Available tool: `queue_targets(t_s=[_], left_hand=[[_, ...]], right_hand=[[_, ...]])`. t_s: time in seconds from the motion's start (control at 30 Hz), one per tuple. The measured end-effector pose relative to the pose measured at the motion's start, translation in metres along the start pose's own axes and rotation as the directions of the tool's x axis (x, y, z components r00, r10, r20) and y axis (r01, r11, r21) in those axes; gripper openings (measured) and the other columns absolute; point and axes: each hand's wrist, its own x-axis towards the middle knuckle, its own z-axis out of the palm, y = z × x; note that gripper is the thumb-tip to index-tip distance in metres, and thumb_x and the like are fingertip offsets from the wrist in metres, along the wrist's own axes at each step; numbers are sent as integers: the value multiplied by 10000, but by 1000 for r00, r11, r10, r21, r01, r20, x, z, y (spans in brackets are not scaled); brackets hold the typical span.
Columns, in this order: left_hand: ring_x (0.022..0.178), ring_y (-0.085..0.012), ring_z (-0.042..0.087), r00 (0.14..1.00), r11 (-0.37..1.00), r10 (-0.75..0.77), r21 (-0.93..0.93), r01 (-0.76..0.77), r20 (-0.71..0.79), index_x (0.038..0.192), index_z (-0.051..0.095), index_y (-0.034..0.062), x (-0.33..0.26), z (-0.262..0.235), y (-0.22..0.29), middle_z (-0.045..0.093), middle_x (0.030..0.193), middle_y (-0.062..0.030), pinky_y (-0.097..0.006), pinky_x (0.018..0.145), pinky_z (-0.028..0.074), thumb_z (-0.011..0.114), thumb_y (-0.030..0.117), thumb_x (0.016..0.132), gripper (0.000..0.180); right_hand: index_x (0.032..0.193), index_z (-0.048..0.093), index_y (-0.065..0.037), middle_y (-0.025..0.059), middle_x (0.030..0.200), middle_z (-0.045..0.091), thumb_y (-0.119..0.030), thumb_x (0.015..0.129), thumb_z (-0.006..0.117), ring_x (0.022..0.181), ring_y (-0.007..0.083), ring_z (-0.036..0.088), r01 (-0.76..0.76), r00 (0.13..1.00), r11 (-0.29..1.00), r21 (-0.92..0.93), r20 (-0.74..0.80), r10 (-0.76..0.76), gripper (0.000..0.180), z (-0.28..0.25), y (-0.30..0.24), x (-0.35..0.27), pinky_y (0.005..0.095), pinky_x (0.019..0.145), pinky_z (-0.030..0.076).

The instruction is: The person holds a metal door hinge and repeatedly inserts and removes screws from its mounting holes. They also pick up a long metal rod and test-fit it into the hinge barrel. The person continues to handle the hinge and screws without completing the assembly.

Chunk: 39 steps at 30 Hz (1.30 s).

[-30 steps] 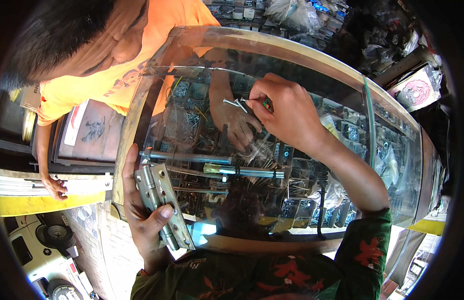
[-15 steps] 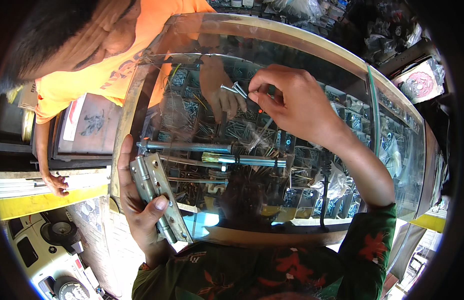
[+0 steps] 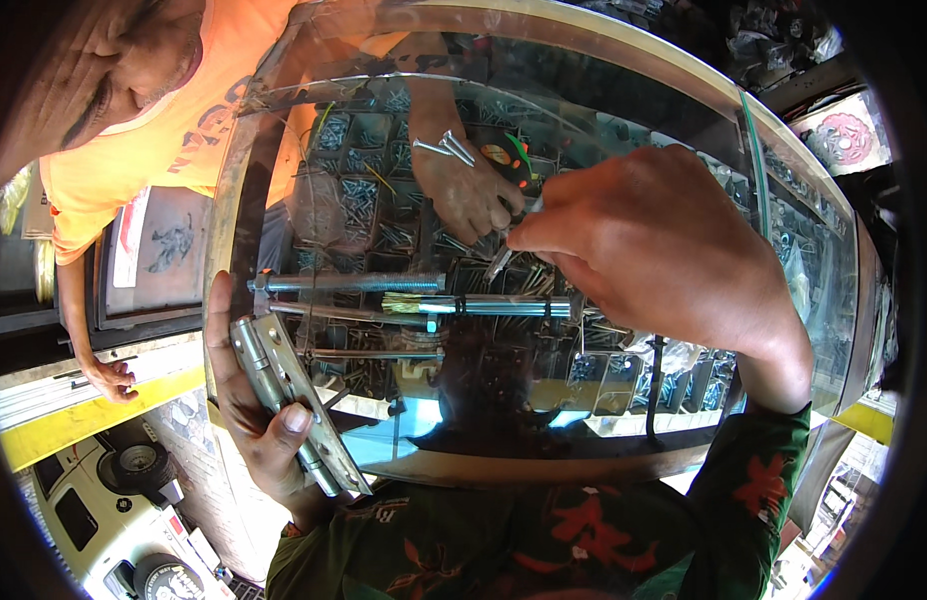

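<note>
Left hand [image 3: 256, 420] is gripping a metal hinge [image 3: 294, 400] against the glass counter [image 3: 624, 420] edge, steadying it; right hand [image 3: 649, 245] is pinching a screw [image 3: 499, 262] above the counter, fingers together.

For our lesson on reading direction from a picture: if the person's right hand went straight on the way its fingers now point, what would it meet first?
The right hand points left and slightly down, pinching a small screw. Straight on, it would likely first meet the other person's hand resting on the glass counter top, though depth is hard to judge.
</note>
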Motion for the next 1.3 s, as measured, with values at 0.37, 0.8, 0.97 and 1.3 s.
queue_targets(t_s=[0.37,0.8,0.97,1.3], left_hand=[[1289,-201,665,1000,999,28,-19,-28,11,1785,123,-26,2,-3,-4,672,1439,-147,-298,1110,543,999,178,724,1391],[1370,-245,641,999,999,48,19,-48,6,1786,121,-34,3,-4,-5,633,1523,-182,-353,1207,489,982,187,729,1380],[1318,-244,669,1000,1000,14,-8,-14,20,1791,124,-18,2,-1,0,694,1416,-157,-352,1147,537,975,151,733,1368],[1020,-142,740,995,986,98,-136,-101,-23,1785,201,3,4,10,-2,744,1296,-101,-246,909,606,977,77,732,1310]], right_hand=[[1109,866,-99,88,905,816,-11,899,829,782,314,811,-13,999,999,32,-47,15,231,0,3,-2,470,694,643],[1123,844,-72,128,964,843,3,897,842,821,310,835,29,981,997,66,-191,-16,239,-5,13,-4,434,728,665],[1106,826,-47,143,943,831,41,944,786,760,273,823,-3,966,998,60,-259,18,189,-24,20,-12,392,678,650],[1178,790,17,133,837,763,33,1030,678,621,146,638,-142,876,987,74,-456,160,186,-64,44,-26,324,579,459]])
